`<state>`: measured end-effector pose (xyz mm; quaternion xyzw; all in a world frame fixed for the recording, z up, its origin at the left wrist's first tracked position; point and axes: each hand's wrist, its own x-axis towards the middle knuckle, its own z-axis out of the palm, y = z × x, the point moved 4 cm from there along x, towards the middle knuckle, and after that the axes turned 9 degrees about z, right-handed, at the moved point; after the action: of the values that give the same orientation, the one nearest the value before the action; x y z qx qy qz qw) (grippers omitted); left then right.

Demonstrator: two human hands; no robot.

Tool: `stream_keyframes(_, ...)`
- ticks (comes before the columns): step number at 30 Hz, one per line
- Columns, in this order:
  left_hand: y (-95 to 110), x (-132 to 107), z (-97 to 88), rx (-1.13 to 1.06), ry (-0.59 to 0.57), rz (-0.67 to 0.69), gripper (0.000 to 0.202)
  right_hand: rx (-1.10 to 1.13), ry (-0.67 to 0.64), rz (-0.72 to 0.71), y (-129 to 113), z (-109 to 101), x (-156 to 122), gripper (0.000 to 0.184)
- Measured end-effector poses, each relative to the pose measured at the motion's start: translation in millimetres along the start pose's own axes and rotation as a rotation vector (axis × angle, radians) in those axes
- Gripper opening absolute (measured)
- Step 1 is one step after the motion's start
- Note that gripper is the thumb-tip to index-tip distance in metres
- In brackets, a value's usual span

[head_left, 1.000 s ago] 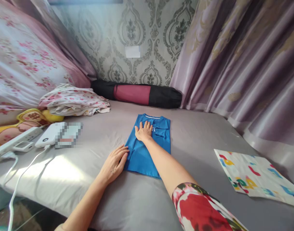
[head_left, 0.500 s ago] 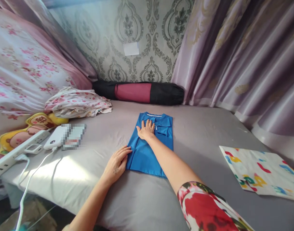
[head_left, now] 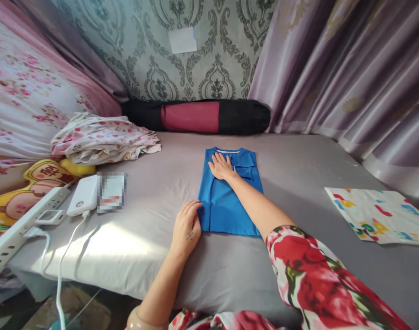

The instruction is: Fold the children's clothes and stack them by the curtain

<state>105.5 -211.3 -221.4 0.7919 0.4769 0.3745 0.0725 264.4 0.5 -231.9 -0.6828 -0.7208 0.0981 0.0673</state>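
A blue shirt point(head_left: 226, 206), folded into a narrow rectangle with its collar at the far end, lies on the grey sheet point(head_left: 291, 169) in the middle of the bed. My right hand point(head_left: 221, 166) lies flat and open on the upper part of the shirt, close to the collar. My left hand point(head_left: 187, 225) rests open on the sheet, its fingertips touching the shirt's lower left edge. My right arm, in a red floral sleeve, stretches across the shirt's lower right part.
A black and maroon roll bag point(head_left: 198, 116) lies along the back wall. Folded floral cloth point(head_left: 102, 140) sits at left, with a white power bank point(head_left: 83, 196), power strip point(head_left: 20, 224) and cables nearer. A colourful patterned cloth point(head_left: 377, 215) lies at right. Curtains hang right.
The camera has moved right and closer. My left hand slid in along the shirt's lower left edge. My right hand stays flat near the collar.
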Motion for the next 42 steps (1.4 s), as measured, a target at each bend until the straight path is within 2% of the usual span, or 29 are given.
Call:
stream_keyframes(3, 4.7, -0.8, 3.5, 0.088, -0.082, 0.029, 0.035, 0.031, -0.032, 0.006, 1.8, 0.6, 4.8, 0.06)
stream_keyframes(6, 8.7, -1.0, 4.6, 0.138, -0.127, 0.037, 0.034, 0.116, -0.068, 0.025, 7.5, -11.9, 13.2, 0.057)
stream_keyframes(10, 11.1, -0.3, 5.1, 0.158, -0.126, 0.033, 0.031, 0.168, 0.088, 0.147, 33.5, -38.9, 19.6, 0.047)
stream_keyframes(12, 11.7, 0.2, 5.7, 0.157, -0.125, 0.034, 0.031, 0.152, 0.118, 0.231, 50.8, -45.2, 18.6, 0.044)
stream_keyframes(15, 11.9, 1.0, 5.5, 0.142, -0.111, 0.041, 0.03, 0.146, 0.11, 0.32, 70.3, -45.5, 17.1, 0.038)
stream_keyframes(18, 10.6, 1.9, 4.9, 0.116, -0.09, 0.04, 0.028, 0.163, 0.08, 0.36, 76.5, -40.6, 21.5, 0.034)
stream_keyframes(25, 8.3, 3.7, 5.0, 0.076, -0.052, 0.04, 0.026, 0.234, 0.029, 0.433, 71.7, -32.7, 36.9, 0.036)
stream_keyframes(30, 8.7, 3.7, 4.5, 0.065, -0.034, 0.052, 0.025, 0.277, 0.069, 0.444, 64.3, -37.1, 33.0, 0.03)
stream_keyframes(33, 8.7, 3.3, 4.6, 0.069, -0.021, 0.068, 0.025, 0.326, 0.178, 0.364, 50.0, -42.1, 25.8, 0.026)
stream_keyframes(36, 8.6, 2.7, 5.4, 0.075, -0.019, 0.087, 0.024, 0.324, 0.245, 0.219, 29.2, -42.6, 15.7, 0.022)
stream_keyframes(39, 8.8, 2.3, 5.8, 0.081, -0.024, 0.095, 0.024, 0.277, 0.218, 0.063, 8.1, -37.3, 4.3, 0.024)
stream_keyframes(42, 9.5, 2.4, 5.1, 0.089, -0.034, 0.095, 0.025, 0.215, 0.156, -0.015, -5.6, -28.9, -4.3, 0.029)
